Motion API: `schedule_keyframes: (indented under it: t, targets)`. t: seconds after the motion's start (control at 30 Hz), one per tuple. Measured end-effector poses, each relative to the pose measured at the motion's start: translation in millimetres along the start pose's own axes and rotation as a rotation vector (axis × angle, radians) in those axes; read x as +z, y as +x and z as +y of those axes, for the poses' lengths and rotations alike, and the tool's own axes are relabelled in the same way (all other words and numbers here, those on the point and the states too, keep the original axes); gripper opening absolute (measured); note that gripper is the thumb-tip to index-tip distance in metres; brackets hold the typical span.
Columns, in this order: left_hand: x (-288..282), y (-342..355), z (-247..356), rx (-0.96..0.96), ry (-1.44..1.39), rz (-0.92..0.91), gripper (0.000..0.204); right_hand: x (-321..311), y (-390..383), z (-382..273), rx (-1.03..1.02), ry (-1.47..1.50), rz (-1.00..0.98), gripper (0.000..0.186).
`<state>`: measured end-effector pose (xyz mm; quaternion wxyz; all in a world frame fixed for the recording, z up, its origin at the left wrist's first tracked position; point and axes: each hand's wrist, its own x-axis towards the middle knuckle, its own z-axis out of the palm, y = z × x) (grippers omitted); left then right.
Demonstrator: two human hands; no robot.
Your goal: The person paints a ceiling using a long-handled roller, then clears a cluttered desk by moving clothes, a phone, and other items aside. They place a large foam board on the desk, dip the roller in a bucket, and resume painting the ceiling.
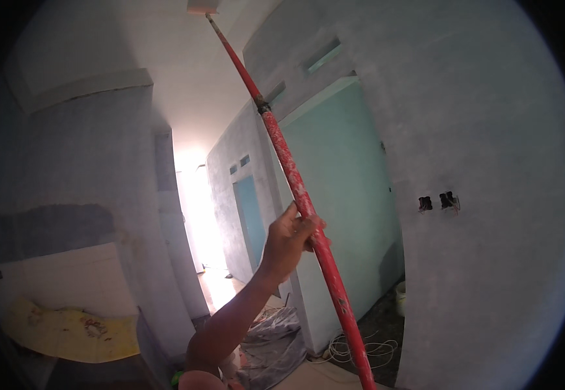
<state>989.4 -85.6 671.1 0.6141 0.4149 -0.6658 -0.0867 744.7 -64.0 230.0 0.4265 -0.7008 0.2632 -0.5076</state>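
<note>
My left hand (289, 244) is closed around a long red extension pole (287, 159), at about its middle. Paint splashes mark the pole, and a dark collar (263, 105) joins its thinner upper section to the thicker lower one. It slants from the lower edge up toward the ceiling at the upper left. At its far tip a pale paint roller (202, 7) is against or close to the ceiling (172, 58); contact cannot be made out. The pole's lower end runs out of the picture. My right hand does not show.
A grey wall (490, 273) with two open electrical boxes (438, 202) stands at right, beside a doorway to a green room (341, 162). Coiled cable (367, 351), a bucket (400, 299) and a grey sheet (276, 348) lie low. A yellow cover (74, 331) is at lower left.
</note>
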Motion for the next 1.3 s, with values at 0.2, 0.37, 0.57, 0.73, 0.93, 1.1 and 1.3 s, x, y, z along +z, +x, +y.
schedule_keyframes:
  t: [0.2,0.37,0.57,0.73,0.93,1.1,1.3]
  targets:
    - [-62,44,-34,0.028,-0.005,0.089,0.035,44,60,3,-0.057,-0.074,-0.066,0.049]
    - [-113,81,-65,0.023,0.002,0.196,0.03,87,119,-9,-0.124,-0.128,-0.062,0.046]
    - [-173,140,-119,0.084,-0.025,0.308,0.034,126,198,-20,-0.106,-0.05,-0.13,0.044]
    - [-219,190,-151,0.12,-0.049,0.403,0.03,158,255,-33,-0.063,0.077,-0.201,0.041]
    - [-246,239,-158,0.13,-0.147,0.473,0.032,170,306,-55,-0.237,0.127,-0.174,0.04]
    - [-223,232,-166,0.123,-0.086,0.427,0.031,151,321,-41,-0.186,0.213,-0.214,0.04]
    - [-178,201,-169,0.101,-0.009,0.271,0.031,139,283,13,-0.171,0.113,-0.122,0.042]
